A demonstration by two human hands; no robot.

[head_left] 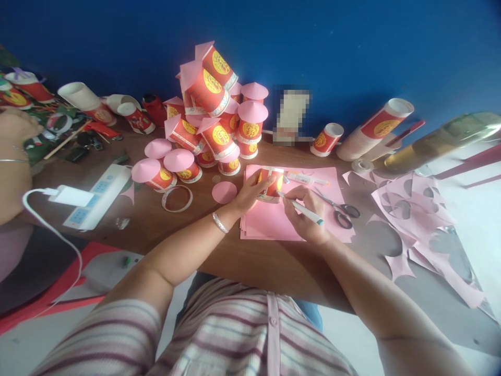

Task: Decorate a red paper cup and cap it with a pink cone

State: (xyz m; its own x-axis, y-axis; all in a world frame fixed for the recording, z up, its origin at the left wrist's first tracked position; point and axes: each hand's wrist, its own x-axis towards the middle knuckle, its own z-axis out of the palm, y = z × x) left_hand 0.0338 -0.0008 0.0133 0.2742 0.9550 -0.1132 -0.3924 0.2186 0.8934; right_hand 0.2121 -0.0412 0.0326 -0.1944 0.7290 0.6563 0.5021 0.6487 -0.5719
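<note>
My left hand (250,192) is closed around a red paper cup (272,183) standing upside down on a stack of pink paper (270,222). My right hand (307,214) grips a white pen (300,207) with a teal end, its tip touching the paper at the cup's rim. A silver bangle (219,223) circles my left wrist. A pink paper disc (224,192) lies just left of the stack. Scissors (341,210) with black handles rest on the paper to the right of my hands.
A heap of red cups with pink cone lids (213,120) fills the table's back. Pink offcuts (415,214) spread on the right. A white power strip (97,196), a tape ring (177,198) and another person's arm (11,156) sit left.
</note>
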